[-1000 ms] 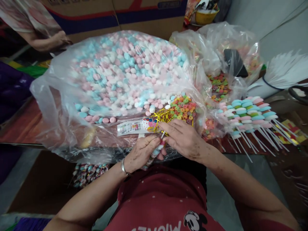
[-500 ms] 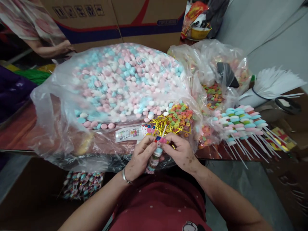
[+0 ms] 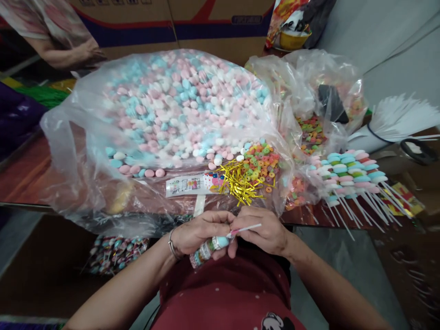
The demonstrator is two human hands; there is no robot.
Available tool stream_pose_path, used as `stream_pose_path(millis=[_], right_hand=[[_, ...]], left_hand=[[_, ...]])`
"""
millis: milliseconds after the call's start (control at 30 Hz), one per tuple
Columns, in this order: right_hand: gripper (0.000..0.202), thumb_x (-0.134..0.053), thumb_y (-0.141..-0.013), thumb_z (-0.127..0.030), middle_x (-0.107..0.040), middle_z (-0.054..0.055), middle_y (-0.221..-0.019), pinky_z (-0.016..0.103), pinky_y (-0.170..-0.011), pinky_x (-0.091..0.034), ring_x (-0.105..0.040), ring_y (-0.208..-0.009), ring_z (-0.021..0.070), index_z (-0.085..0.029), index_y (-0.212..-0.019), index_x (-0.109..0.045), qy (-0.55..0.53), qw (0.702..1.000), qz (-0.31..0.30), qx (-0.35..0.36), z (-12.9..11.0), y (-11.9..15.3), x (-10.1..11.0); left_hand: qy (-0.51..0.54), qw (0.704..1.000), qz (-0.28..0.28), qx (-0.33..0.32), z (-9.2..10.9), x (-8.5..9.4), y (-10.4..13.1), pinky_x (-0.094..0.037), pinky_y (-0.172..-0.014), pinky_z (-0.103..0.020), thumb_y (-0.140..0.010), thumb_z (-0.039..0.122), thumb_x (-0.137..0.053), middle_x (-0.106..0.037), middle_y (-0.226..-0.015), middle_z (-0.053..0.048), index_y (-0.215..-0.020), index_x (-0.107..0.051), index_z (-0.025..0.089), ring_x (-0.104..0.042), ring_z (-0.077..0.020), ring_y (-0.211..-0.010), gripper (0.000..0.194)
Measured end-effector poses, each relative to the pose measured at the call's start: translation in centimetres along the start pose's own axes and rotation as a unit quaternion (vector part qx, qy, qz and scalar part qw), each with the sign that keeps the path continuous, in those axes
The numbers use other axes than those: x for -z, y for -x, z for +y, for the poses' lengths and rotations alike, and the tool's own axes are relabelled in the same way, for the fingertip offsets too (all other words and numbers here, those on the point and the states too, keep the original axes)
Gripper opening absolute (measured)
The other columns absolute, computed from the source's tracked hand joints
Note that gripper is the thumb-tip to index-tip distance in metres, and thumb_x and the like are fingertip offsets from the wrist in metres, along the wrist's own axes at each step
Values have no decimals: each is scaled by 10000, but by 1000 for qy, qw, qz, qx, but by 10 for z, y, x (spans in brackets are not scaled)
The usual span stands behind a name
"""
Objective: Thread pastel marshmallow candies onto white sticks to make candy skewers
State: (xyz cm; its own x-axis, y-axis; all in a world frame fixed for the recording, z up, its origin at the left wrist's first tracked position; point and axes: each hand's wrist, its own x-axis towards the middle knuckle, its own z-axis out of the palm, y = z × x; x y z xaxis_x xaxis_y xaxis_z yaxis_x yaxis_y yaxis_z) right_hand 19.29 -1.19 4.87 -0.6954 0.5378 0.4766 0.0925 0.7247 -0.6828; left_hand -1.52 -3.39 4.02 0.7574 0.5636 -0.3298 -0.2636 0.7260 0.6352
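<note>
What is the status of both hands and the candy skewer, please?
Left hand holding wrapped candy skewer, tilted. Right hand pinching near its stick. Gold twist ties just beyond hands; no obstruction visible.

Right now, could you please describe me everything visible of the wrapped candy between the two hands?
The wrapped candy is a row of blue, white and darker pieces in a clear, printed, plastic-looking sleeve. It slants, its speckled end toward the lower left; a thin white stick leaves the gathered end. The left hand curls around the sleeve; the right hand's fingers are at the gathered end. Fingers hide any tie there.
</note>
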Motion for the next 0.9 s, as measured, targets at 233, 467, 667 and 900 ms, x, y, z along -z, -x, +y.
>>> stream_pose_path(millis=[233, 467, 667, 900], right_hand=[[188, -456, -964, -162, -659, 30, -767, 220, -655, -495, -597, -701, 116, -165, -959, -645, 54, 997, 48, -36, -2, 3, -11], [309, -515, -919, -121, -678, 104, -1095, 396, -971, -475, -582, -1085, 214, -167, -1213, -598, 334, 929, 156, -26, -14, 9, -7], [297, -387, -951, -85, -676, 102, -868, 511, -1047, -375, -555, -902, 226, -69, -1062, -661, 419, 899, -83, 92, -28, -1, 6], [287, -433, -912, -126, -523, 33, -618, 387, -738, -381, -398, -662, 188, -183, -673, -581, 366, 922, -121, 29, -21, -7, 0]], left_hand=[[-152, 987, 42, 10, 9, -6, 6, -355, -493, -199, -804, 512, -689, -615, -676, -31, -770, -628, 118, -497, -73, -526, 400], [-202, 971, 118, -43, 11, -9, 0, -371, -514, -204, -809, 585, -643, -586, -648, 6, -706, -575, 139, -493, -65, -508, 463], [-201, 978, 42, 24, 9, -7, -4, -374, -503, -213, -794, 610, -639, -576, -639, 5, -699, -566, 144, -481, -76, -507, 481], [-564, 801, 133, -154, 8, -19, 5, -379, -579, -249, -925, 284, -502, -595, -702, -27, -811, -589, 176, -507, -145, -630, 179]])
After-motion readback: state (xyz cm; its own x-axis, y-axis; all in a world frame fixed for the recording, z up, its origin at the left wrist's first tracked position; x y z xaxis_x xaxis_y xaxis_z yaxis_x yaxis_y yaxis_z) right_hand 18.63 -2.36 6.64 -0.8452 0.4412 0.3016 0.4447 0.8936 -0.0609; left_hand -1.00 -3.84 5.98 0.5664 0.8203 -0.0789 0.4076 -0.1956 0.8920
